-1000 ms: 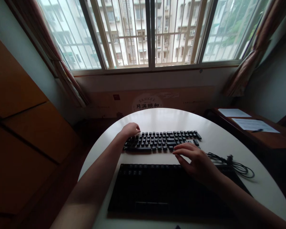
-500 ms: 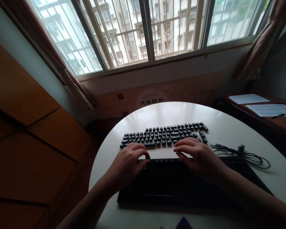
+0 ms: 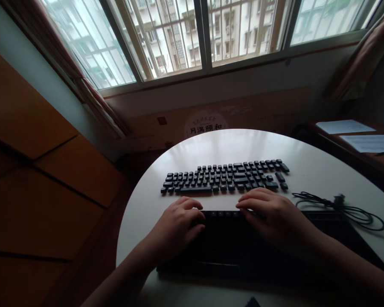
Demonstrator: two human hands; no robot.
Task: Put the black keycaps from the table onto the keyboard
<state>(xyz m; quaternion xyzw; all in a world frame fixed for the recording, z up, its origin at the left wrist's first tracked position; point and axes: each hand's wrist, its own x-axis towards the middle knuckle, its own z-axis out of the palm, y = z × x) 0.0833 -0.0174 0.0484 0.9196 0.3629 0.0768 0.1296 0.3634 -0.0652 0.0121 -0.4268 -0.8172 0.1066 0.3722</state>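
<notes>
A black keyboard base (image 3: pixel 220 245) lies on the white round table, with a short row of keycaps (image 3: pixel 224 213) along its far edge. My left hand (image 3: pixel 176 224) rests over the far left of the base, its thumb apart from its curved fingers, beside that row. I see no keycap in it. My right hand (image 3: pixel 272 213) hovers over the right part of the same edge, fingers stretched leftward and thumb underneath. Nothing shows in its fingers. Beyond both hands, many loose black keycaps (image 3: pixel 208 180) and a long spacebar (image 3: pixel 196 190) lie laid out in keyboard order.
A coiled black cable (image 3: pixel 355 212) lies on the white table (image 3: pixel 147 204) to the right. Papers (image 3: pixel 371 143) are on a brown surface farther right. An orange-brown cabinet (image 3: pixel 73 175) stands to the left. A barred window (image 3: pixel 205 38) is ahead.
The black keycap that was between my left thumb and finger no longer shows there, and those fingers have spread. My right hand stays near the base's far edge. The view has shifted slightly.
</notes>
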